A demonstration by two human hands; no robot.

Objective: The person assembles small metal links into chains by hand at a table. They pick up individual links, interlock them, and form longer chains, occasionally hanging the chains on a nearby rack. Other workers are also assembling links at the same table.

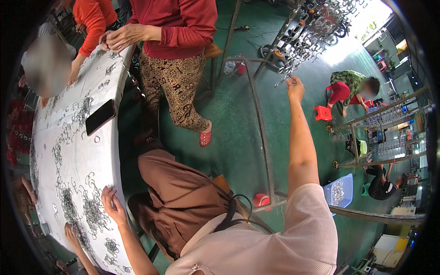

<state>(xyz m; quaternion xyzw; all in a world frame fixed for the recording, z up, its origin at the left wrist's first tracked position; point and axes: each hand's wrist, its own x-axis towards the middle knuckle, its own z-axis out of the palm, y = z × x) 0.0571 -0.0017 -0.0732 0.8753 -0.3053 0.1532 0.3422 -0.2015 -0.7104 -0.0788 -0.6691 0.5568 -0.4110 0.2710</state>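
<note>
My right arm is stretched far out to the right. The fingers of my right hand (295, 89) are pinched on the lower end of a string of linked metal rings (282, 81). That string hangs from a rack carrying many curved metal pieces (316, 34). At the near edge of the white-covered table (130, 238) is my left hand (113, 205), fingers apart and nothing visible in them. Just beyond it lies a loose pile of thin dark rings (95, 211). Another dark pile (68, 206) lies farther in.
A black phone (100, 117) lies at the table edge. Co-workers' hands (123, 38) and another hand (71, 234) are around the table. Metal frame bars (259, 114) stand at my right. A blue basket (339, 192) of metal pieces and a red stool (322, 112) are on the floor.
</note>
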